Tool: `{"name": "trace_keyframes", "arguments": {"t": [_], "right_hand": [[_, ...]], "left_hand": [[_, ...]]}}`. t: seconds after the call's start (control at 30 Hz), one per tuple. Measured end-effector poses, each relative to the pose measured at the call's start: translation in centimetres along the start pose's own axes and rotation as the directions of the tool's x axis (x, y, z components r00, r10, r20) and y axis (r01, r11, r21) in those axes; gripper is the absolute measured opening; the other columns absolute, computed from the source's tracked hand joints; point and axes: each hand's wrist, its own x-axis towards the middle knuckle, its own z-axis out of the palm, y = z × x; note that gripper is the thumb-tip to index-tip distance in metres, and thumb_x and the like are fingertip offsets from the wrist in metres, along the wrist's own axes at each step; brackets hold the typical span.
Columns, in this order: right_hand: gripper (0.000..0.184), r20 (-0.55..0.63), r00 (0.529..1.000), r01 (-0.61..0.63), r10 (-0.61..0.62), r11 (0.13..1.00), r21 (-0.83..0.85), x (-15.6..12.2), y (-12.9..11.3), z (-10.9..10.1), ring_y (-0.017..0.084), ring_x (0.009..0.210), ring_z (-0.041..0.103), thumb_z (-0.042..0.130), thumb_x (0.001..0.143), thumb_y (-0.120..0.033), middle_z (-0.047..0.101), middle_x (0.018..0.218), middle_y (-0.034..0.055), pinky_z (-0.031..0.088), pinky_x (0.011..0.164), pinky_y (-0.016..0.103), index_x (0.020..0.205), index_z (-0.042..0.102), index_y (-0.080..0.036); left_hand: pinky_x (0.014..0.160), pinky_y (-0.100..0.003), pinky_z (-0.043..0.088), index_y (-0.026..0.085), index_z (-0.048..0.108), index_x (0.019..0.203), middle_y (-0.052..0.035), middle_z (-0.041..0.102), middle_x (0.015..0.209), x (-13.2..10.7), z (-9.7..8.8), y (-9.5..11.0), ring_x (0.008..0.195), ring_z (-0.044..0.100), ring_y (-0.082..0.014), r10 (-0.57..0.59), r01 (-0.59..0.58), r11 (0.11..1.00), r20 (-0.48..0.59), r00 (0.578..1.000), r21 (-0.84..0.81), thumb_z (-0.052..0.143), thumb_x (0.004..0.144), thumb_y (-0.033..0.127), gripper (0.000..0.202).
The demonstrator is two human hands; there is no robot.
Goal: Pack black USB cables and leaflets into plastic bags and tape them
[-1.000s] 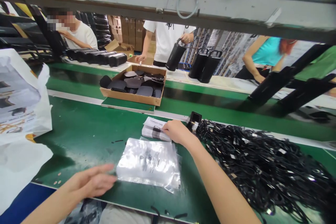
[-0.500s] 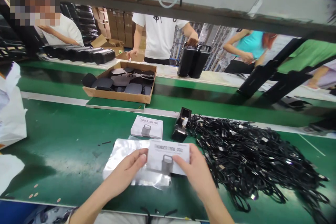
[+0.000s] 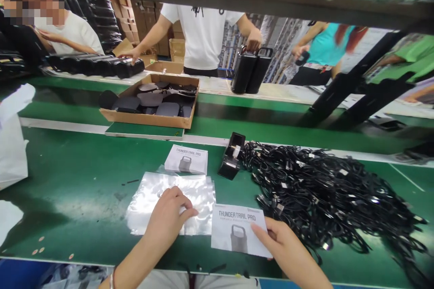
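Observation:
My right hand [image 3: 280,241] grips the right edge of a white leaflet [image 3: 222,237], thumb on top. The leaflet reads "THUNDER TRAIL PRO" above a picture of a handled speaker. My left hand [image 3: 172,214] rests over a stack of clear plastic bags [image 3: 145,203], its fingers bent and the thumb apart from them; the fingertips are partly hidden. Behind the bags lies a pile of matching leaflets [image 3: 186,165]. A black tape dispenser [image 3: 231,158] stands to the right of that pile.
A large heap of black cables [image 3: 325,203] covers the right of the green table. Farther back sit a carton of dark flat pieces [image 3: 149,119] and black handled speakers [image 3: 244,72]. Co-workers stand opposite. An overhead beam [image 3: 264,2] crosses the top; white bags [image 3: 11,144] stand left.
My left hand has let go of the leaflet and moved onto the plastic bags. My right hand has carried the leaflet right and toward me. A co-worker's arm now reaches toward the black units.

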Motion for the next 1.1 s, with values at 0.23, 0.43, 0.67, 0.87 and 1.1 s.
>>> {"name": "trace_keyframes", "arguments": {"t": [0.23,0.43,0.67,0.87,1.1], "right_hand": [[0.054,-0.331,0.939,0.025,0.095,0.940,0.340,-0.5,-1.3,3.3,0.009,0.042,0.038,0.059,0.066,-0.055,0.051,0.052,0.0024,0.028,0.035,0.018,0.095,0.061,-0.011],[0.051,-0.519,0.855,0.075,0.009,0.987,0.141,-0.3,-0.2,6.8,0.012,0.047,0.046,0.050,0.073,-0.056,0.059,0.066,0.0066,0.041,0.043,0.024,0.096,0.061,-0.011],[0.054,-0.517,0.856,0.064,0.002,0.992,0.109,-0.5,0.7,6.9,0.013,0.051,0.049,0.047,0.074,-0.057,0.062,0.078,0.0093,0.044,0.045,0.024,0.097,0.061,-0.010],[0.060,-0.355,0.930,-0.005,0.100,0.966,0.259,-1.0,0.4,6.9,0.011,0.049,0.045,0.051,0.070,-0.058,0.061,0.070,0.0083,0.038,0.039,0.020,0.101,0.058,-0.007],[0.051,-0.013,0.991,-0.127,0.136,0.950,0.285,-1.7,0.0,5.5,0.002,0.032,0.028,0.055,0.067,-0.054,0.050,0.050,0.0006,0.018,0.031,0.015,0.082,0.060,-0.006]], "left_hand": [[0.071,-0.032,0.038,0.017,0.061,0.071,-0.0055,0.050,0.081,-0.6,0.0,0.2,0.078,0.050,-0.0185,0.033,-0.033,0.999,0.012,0.999,-0.016,0.038,0.085,0.036,0.033],[0.069,-0.032,0.038,0.017,0.059,0.070,-0.0057,0.047,0.080,-1.1,0.3,0.4,0.077,0.049,-0.0183,0.050,-0.050,0.999,0.008,0.999,-0.015,0.032,0.087,0.038,0.038],[0.069,-0.032,0.039,0.018,0.059,0.072,-0.0049,0.047,0.081,-1.3,0.6,0.3,0.077,0.048,-0.0175,0.062,-0.062,0.998,-0.021,0.998,-0.024,0.031,0.087,0.036,0.037],[0.071,-0.032,0.041,0.019,0.056,0.084,-0.0039,0.049,0.085,-1.6,1.0,-0.1,0.078,0.049,-0.0164,0.060,-0.066,0.993,-0.060,0.996,-0.096,0.031,0.088,0.037,0.031],[0.073,-0.034,0.042,0.019,0.053,0.090,-0.0038,0.050,0.087,-1.8,1.8,-1.1,0.081,0.049,-0.0170,0.153,-0.159,0.987,-0.144,0.978,-0.034,0.041,0.086,0.031,0.017]]}}
